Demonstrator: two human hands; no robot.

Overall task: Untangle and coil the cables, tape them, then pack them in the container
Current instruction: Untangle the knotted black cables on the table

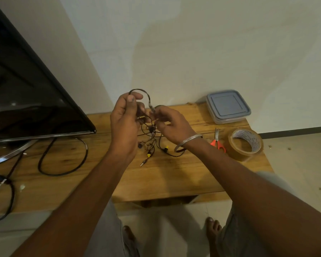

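A tangle of thin black cables (152,138) with yellow and metal plugs hangs from both hands down onto the wooden table (174,179). My left hand (125,117) is raised above the table and pinches a black loop that arches over its fingers. My right hand (171,121), a metal bangle on its wrist, pinches a cable end beside the left fingers. A clear plastic container (228,106) with a grey lid stands shut at the table's far right corner. A roll of brown tape (245,144) lies at the right edge, with orange-handled scissors (218,140) beside it.
A black television (26,93) stands on the left of the table, with its thick black power cable (63,156) looped on the wood. A white wall rises behind. My knees and bare feet show below the table's front edge.
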